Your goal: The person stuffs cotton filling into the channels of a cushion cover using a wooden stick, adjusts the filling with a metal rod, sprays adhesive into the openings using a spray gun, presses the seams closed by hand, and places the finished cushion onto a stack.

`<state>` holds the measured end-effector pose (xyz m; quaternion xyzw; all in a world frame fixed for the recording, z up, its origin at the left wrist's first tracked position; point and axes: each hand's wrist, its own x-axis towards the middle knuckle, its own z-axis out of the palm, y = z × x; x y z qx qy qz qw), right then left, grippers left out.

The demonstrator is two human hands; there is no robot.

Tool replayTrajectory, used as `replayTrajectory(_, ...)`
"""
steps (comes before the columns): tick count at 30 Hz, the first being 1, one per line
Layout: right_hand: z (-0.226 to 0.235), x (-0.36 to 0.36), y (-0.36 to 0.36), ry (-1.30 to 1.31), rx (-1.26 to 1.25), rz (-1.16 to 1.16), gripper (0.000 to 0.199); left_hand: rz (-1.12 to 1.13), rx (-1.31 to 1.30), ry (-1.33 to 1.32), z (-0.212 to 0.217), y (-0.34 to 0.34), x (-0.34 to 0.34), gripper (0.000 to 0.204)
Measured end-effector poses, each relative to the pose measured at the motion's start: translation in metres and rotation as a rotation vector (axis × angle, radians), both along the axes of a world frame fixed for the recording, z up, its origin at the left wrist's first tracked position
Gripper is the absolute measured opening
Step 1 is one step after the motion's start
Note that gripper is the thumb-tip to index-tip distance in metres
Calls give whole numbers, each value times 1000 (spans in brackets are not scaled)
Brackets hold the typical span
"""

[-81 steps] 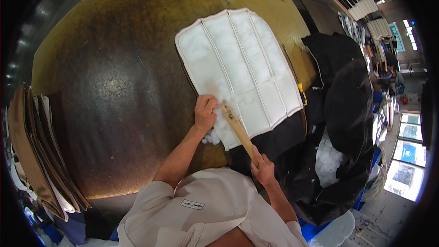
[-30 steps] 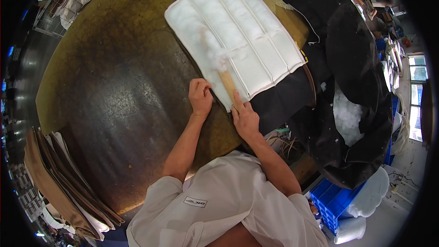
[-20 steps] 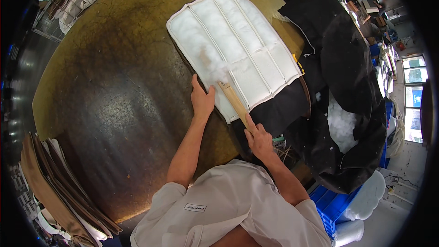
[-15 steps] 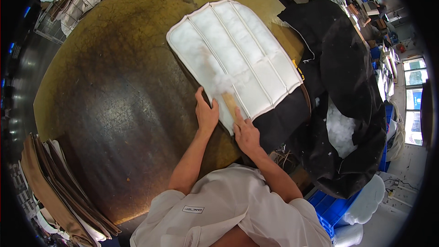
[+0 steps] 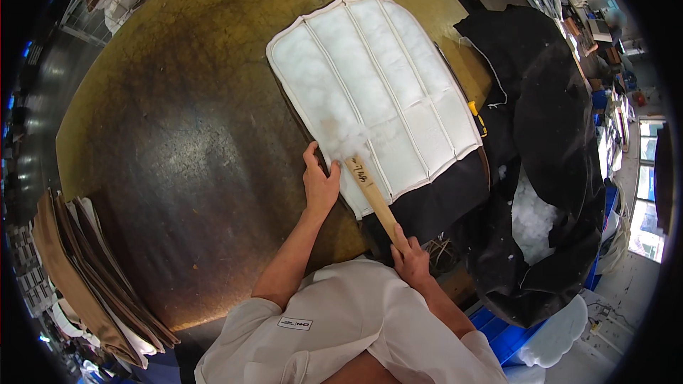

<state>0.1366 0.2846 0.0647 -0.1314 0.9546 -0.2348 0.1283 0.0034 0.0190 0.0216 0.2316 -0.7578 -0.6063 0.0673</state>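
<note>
A white quilted panel [image 5: 384,85] with several long channels lies on the table, its rounded end far from me. White fluffy stuffing fills much of the channels, and a loose tuft [image 5: 348,135] shows at the leftmost one. My right hand [image 5: 413,259] grips the near end of a flat wooden stick [image 5: 377,203], whose far end rests over that left channel by the tuft. At the panel's left edge, my left hand [image 5: 321,181] holds the border between thumb and fingers. Black fabric [image 5: 434,203] lies under the panel's near right corner.
A large black bag [image 5: 541,85] with white stuffing [image 5: 532,217] in its opening stands at the right. A yellow-handled tool [image 5: 477,119] lies beside the panel. Folded brown covers [image 5: 78,270] stack at the table's [image 5: 178,163] near left. A blue crate [image 5: 501,331] sits below the bag.
My right hand has drawn back toward me with the stick, so more of the stick shows. The left hand stays at the panel's edge. The whole view has shifted slightly.
</note>
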Motion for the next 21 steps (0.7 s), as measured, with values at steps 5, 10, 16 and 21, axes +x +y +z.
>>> replayTrajectory(5,-11,-47,-29,124,-28,21,65,17,-87,44,-8,2,1,62)
replayTrajectory(10,-22,-76,-55,183,-55,56,70,4,-121,76,-9,2,1,65)
replayTrajectory(16,8,20,47,118,22,63,69,21,-49,-39,0,-3,4,70)
replayTrajectory(21,70,68,63,32,-38,-22,70,25,-59,12,-1,-1,0,76)
